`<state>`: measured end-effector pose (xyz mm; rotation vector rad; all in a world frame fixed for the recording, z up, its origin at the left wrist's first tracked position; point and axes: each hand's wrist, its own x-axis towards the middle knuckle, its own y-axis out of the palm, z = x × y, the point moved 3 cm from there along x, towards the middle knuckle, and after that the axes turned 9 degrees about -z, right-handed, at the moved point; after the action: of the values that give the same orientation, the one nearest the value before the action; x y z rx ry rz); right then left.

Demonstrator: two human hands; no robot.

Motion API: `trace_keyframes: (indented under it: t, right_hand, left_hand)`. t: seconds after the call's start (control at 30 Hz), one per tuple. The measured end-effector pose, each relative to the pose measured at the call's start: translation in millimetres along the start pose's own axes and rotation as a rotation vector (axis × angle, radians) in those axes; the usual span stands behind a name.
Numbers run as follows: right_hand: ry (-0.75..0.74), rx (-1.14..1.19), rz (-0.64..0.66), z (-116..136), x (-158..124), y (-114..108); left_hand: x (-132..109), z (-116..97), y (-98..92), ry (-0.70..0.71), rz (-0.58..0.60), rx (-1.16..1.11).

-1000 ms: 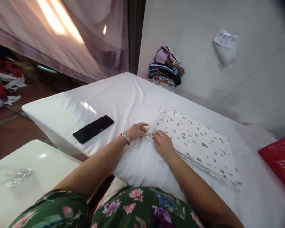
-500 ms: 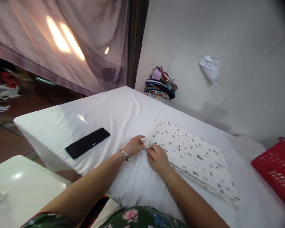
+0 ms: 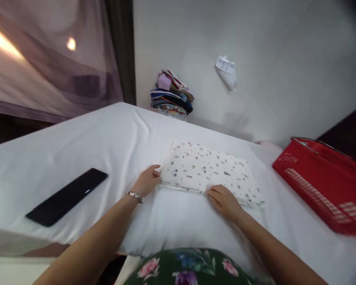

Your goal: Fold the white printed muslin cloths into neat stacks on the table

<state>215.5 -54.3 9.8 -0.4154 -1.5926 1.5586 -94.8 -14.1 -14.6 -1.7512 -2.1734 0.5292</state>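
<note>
A folded white cloth (image 3: 206, 168) with a small scattered print lies flat on the covered table. At its near left corner, my left hand (image 3: 148, 181) has its fingers closed on the cloth's edge; a bracelet circles that wrist. My right hand (image 3: 224, 201) pinches the front edge right of the middle, fingers curled over the layers. Stacked layers show along that front edge. The undersides of both grips are hidden.
A white sheet (image 3: 112, 134) with soft creases covers the table. To the left lies a black flat phone-like slab (image 3: 68, 196). Folded fabrics (image 3: 172, 95) are piled against the wall, with a label (image 3: 226, 67) above. On the right stands a red basket (image 3: 320, 186).
The view has swung right, bringing more of the red basket in. My hands have moved apart: from close together at the cloth's corner, the right one has gone rightward along the front edge.
</note>
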Motion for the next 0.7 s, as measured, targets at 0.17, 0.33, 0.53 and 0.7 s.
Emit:
trace_keyframes:
  t: [0.17,0.33,0.53,0.7]
  right_hand:
    - [0.226,-0.084,-0.042,-41.2,-56.2,-29.3]
    - [0.506,-0.052,-0.260,-72.9,-106.7,-54.8]
    - [0.955,0.166,-0.488,-114.0,-145.1,-58.1]
    - [1.183,0.254,-0.470,-138.5,-151.5,-55.3]
  left_hand:
    - [7.1,4.3,-0.2,-0.004,0.009,0.062]
    - [10.5,2.7,-0.3,-0.047,0.010,0.130]
    - [7.7,-10.1,-2.8,-0.059,0.007,0.228]
    - [1.5,-24.6,-3.4,-0.073,-0.005,0.334]
